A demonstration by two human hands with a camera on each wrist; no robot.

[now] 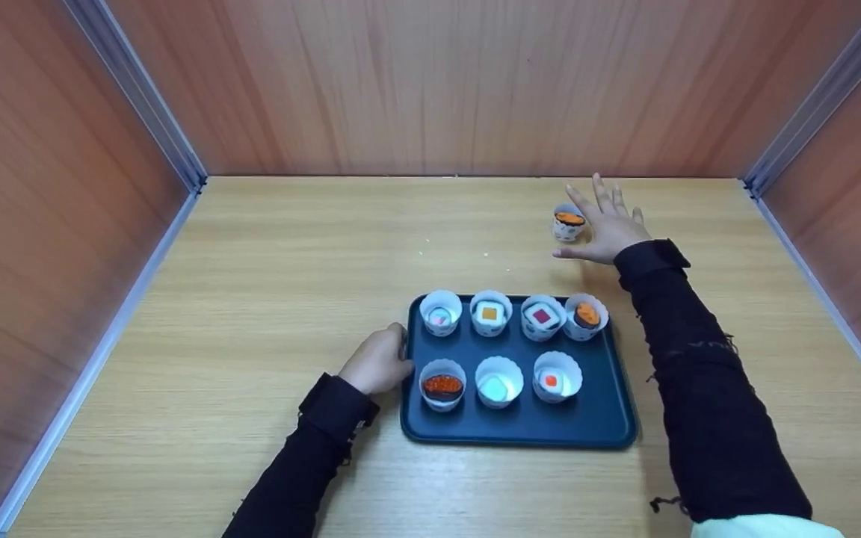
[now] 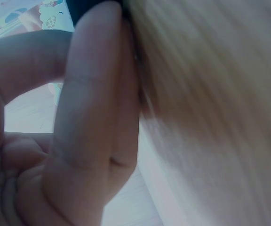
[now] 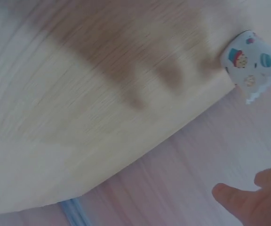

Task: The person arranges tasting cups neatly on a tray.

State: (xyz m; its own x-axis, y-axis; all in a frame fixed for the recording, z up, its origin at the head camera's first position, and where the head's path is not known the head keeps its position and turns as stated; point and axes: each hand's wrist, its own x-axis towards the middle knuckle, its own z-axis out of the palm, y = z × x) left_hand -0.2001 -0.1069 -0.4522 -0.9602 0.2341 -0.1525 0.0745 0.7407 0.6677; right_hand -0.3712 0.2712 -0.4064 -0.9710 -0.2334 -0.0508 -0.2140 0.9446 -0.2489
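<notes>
My left hand (image 1: pixel 377 362) grips the left rim of a dark blue-green tray (image 1: pixel 509 430), and the left wrist view shows its bent fingers (image 2: pixel 93 89) at the dark edge. Farther back, my right hand (image 1: pixel 610 230) is spread just right of a small paper cup (image 1: pixel 565 232). This cup stands upright with an orange-topped piece inside. The right wrist view shows the printed side of the cup (image 3: pixel 253 63) apart from the fingertips (image 3: pixel 229 195). Nothing is held in the right hand.
Two rows of paper cups stand on the tray, including one with a red-orange topped piece (image 1: pixel 443 385) and one with an orange piece (image 1: pixel 587 314). Wood-grain panels (image 1: pixel 430 90) enclose the table (image 1: pixel 288 254) at the back and sides. Tiny white specks dot the tabletop.
</notes>
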